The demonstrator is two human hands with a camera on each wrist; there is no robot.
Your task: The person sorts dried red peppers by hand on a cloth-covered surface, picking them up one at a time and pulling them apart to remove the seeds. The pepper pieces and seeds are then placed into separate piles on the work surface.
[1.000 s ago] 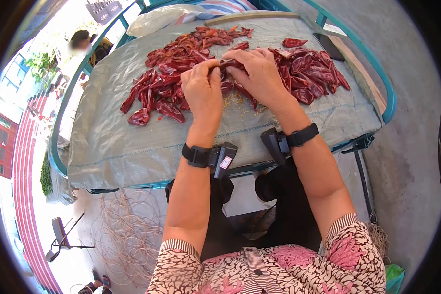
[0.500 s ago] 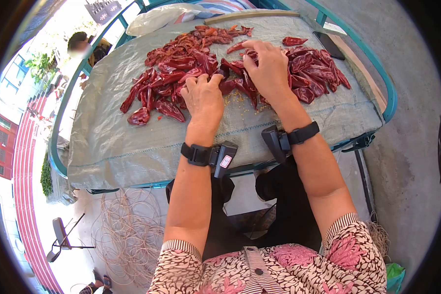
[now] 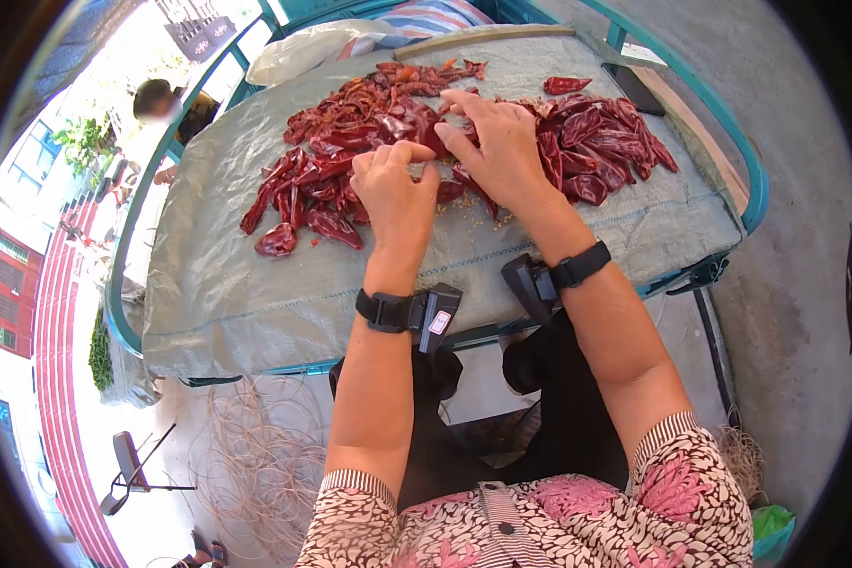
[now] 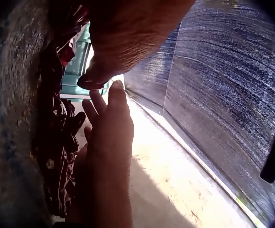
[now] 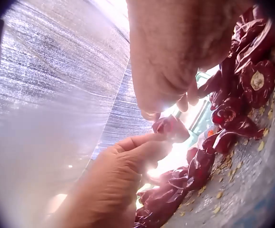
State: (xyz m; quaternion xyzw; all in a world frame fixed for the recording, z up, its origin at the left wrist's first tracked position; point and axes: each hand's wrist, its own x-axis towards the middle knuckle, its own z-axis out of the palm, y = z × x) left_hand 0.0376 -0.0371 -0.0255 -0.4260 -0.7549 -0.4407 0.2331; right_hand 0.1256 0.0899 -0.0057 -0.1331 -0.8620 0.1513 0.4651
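My left hand pinches a dried red chili pepper between thumb and fingertips over the middle of the pile. The right wrist view shows the tip of that dried chili poking up beyond the fingers. Close on its right, my right hand has its fingers loosely extended and the thumb held apart, with nothing between them. Whole-looking dried chilies lie by the left hand, and another heap of chilies spreads beyond the right. Torn, flatter chili pieces are heaped farther back.
Loose yellow seeds are scattered on the grey woven sheet below the hands. A single chili and a dark phone lie at the back right. Blue-green metal rails edge the cart bed. Another person is beyond the left rail.
Both hands were together at one dark chili, then parted. The left hand now holds a chili up by its end, and the right hand has come back toward it with fingers apart.
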